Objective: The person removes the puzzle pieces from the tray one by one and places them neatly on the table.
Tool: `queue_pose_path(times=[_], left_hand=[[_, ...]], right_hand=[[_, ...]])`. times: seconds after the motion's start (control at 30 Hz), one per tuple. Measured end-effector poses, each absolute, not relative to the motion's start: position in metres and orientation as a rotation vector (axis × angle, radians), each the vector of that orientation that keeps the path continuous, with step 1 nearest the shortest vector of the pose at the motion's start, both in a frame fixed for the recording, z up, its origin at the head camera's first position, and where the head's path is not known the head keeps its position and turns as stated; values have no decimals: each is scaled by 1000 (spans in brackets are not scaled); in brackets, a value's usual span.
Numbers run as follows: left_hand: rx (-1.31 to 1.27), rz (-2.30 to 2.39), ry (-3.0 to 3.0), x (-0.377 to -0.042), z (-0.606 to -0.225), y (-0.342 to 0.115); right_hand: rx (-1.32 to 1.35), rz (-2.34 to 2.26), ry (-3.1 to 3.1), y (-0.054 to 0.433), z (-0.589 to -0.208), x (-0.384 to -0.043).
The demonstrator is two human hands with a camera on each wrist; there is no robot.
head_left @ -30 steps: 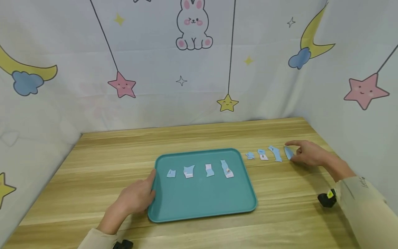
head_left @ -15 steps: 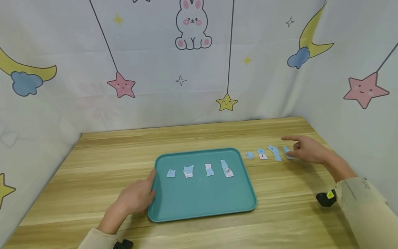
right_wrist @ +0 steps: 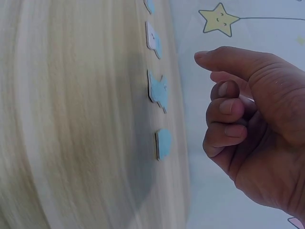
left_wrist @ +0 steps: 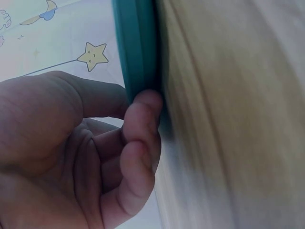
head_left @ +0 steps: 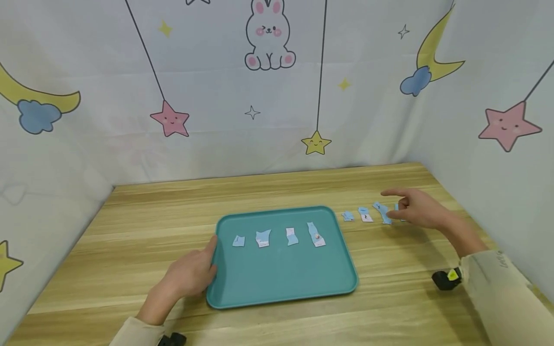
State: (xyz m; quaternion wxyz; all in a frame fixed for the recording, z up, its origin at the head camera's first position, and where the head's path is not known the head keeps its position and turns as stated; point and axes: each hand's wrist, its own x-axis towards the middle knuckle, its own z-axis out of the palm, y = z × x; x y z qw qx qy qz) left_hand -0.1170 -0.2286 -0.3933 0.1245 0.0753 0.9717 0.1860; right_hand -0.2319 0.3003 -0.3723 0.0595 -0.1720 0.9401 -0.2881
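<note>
My left hand (head_left: 190, 273) pinches the left rim of a teal tray (head_left: 281, 276); the left wrist view shows curled fingers (left_wrist: 142, 112) against the tray's edge. Several light-blue cardboard puzzle pieces stand apart in a row on the tray, among them a small one (head_left: 239, 241) and a long one (head_left: 316, 234). My right hand (head_left: 421, 209) hovers with nothing in it over the table's loose pieces, index finger and thumb spread, other fingers curled. Its thumb overlaps a long blue piece (head_left: 381, 210) and mostly covers the rightmost piece, which shows whole in the right wrist view as a blue piece (right_wrist: 164, 144).
Left of the right hand lie a piece with a white part (head_left: 365, 215) and a small blue piece (head_left: 348, 216), close beside the tray's right edge. A white cloth (head_left: 207, 154) printed with stars, moons and a rabbit hangs around the wooden table (head_left: 130, 230).
My right hand has risen off the rightmost piece and drifted left, over the long piece beside it. Left hand, tray and pieces stay where they were.
</note>
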Motion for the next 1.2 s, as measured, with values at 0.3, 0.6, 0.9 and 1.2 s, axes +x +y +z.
queue_pose_path(times=[0.3,0.6,0.9,1.2], left_hand=[[222,530,2832,-116,-392,-229],[222,533,2835,-117,-393,-229],[226,511,2837,-118,-393,-230],[217,521,2840,-117,-393,-229]], right_hand=[[-588,-896,2826,281,-372,-226],[-613,-948,2814,262,-375,-224],[-676,-1003,2773,238,-378,-220],[-747,-1052,2750,224,-385,-218]])
